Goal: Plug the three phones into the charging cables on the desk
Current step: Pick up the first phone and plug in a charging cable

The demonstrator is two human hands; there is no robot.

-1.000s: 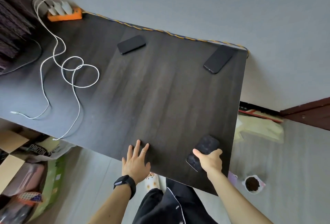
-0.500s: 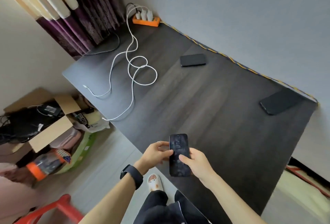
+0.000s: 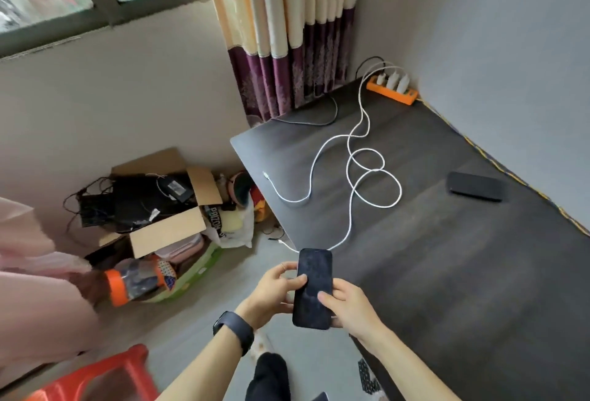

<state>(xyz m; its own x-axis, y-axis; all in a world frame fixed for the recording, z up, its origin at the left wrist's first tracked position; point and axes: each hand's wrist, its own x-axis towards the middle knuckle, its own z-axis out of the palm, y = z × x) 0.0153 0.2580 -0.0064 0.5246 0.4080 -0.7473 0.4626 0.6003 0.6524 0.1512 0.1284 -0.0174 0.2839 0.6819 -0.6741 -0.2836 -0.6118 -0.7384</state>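
A flat black phone (image 3: 313, 288) with rounded corners and a smudged, glossy dark screen is held upright over the near edge of the desk (image 3: 447, 273), gripped from both sides: the left hand (image 3: 274, 292) curls its fingers around the left edge with the thumb pressed on the glass, and the right hand (image 3: 351, 308) clasps the right edge, thumb on the screen. No brand shows on it. Thin white charging cables (image 3: 367, 177) loop over the dark wood-grain desk top, one plug end lying just beyond the phone's top. They run to white adapters in an orange power strip (image 3: 394, 94). A second black phone (image 3: 475, 186) lies flat farther right. Beside the desk, a bag (image 3: 220, 221) in the clutter reads roughly "PRIZON", next to an open cardboard box (image 3: 169, 231).
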